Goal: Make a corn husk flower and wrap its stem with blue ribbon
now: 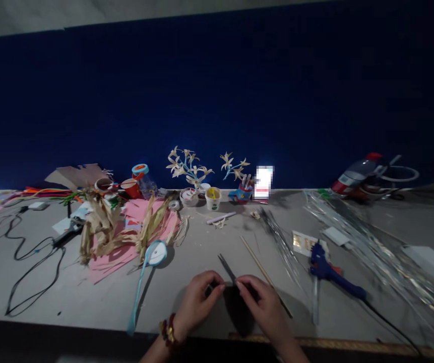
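My left hand point(200, 298) and my right hand point(261, 302) are held close together over the front of the table, thumbs and fingertips pinched. Whatever is between the fingertips is too small or hidden to make out. A dark tool with two narrow points point(226, 266) lies between the hands, its rear end lost in shadow. Just beyond my right hand a thin wooden stick point(256, 259) rests at a slant. To the left of my left hand is a roll of light blue tape point(163, 253) with its loose strip trailing toward the table edge.
A blue glue gun point(327, 272) with a cord lies at the right, near silvery wires point(283, 242). Dried husks point(105, 227) and pink paper point(116, 262) cover the left. Husk flowers point(186, 166), a white cup point(212, 200) and a lit phone point(263, 181) stand at the back.
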{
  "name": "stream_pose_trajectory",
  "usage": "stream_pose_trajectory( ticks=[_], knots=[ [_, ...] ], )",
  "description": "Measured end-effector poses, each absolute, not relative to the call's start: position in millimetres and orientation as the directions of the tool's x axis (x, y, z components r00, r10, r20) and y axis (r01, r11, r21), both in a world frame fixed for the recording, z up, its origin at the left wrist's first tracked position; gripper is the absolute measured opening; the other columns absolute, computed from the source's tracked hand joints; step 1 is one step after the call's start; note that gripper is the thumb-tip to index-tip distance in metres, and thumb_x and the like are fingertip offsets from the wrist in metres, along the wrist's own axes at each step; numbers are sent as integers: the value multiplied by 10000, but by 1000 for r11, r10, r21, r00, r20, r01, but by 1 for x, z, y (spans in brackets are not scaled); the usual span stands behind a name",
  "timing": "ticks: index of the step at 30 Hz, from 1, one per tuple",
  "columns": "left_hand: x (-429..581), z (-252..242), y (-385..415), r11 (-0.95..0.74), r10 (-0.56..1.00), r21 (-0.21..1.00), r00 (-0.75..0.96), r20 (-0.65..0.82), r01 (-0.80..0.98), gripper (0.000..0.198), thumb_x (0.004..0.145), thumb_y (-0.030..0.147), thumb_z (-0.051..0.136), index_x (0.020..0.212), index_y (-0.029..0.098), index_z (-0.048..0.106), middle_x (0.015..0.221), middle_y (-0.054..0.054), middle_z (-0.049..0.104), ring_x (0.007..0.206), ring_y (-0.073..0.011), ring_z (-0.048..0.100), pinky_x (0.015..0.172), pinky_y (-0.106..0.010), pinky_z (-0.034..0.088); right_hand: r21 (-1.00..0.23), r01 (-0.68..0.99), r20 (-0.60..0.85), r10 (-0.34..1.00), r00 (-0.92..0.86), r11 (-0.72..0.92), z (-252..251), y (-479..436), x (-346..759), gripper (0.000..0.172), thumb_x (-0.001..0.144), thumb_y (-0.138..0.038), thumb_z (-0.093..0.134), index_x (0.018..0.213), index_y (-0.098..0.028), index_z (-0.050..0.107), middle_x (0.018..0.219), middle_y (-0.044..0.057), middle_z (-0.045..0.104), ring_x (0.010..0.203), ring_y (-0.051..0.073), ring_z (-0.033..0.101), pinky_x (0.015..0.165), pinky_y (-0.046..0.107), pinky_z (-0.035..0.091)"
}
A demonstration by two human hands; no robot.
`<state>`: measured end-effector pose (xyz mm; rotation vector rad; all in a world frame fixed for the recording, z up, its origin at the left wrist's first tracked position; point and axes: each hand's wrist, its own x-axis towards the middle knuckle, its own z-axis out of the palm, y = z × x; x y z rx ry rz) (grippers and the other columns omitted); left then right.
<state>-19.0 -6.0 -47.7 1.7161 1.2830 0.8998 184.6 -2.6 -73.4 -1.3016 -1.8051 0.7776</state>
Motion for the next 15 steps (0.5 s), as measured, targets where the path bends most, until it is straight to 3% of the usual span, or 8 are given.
stream_pose_trajectory(
  ticks=[7, 11, 15],
  knots=[
    [-11, -54, -14, -147, 956, 907, 292, 27, 396, 162, 910, 281, 564, 821, 200, 672, 807, -34, 704, 790, -187, 628, 743, -260, 443, -714, 578, 352, 916, -191, 394, -83, -9, 192, 223, 983, -332, 500, 936, -233, 694, 889, 50, 755, 843, 211, 721, 765, 296, 563],
    [-17, -55, -15, -111, 961, 900, 277, -11, 423, 170, 907, 277, 554, 809, 193, 664, 777, -32, 694, 759, -184, 614, 710, -253, 436, -608, 614, 401, 862, -309, 503, -81, -7, 195, 158, 940, -259, 542, 983, -232, 692, 943, 69, 744, 907, 233, 701, 813, 351, 567],
    [-19, -56, -15, -92, 960, 887, 275, -41, 453, 168, 909, 276, 549, 836, 190, 673, 814, -40, 703, 789, -186, 615, 735, -256, 435, -543, 633, 310, 832, -460, 552, -79, -6, 192, 326, 805, -109, 606, 1100, -229, 678, 1168, 92, 702, 1105, 262, 641, 951, 413, 536]
  ],
)
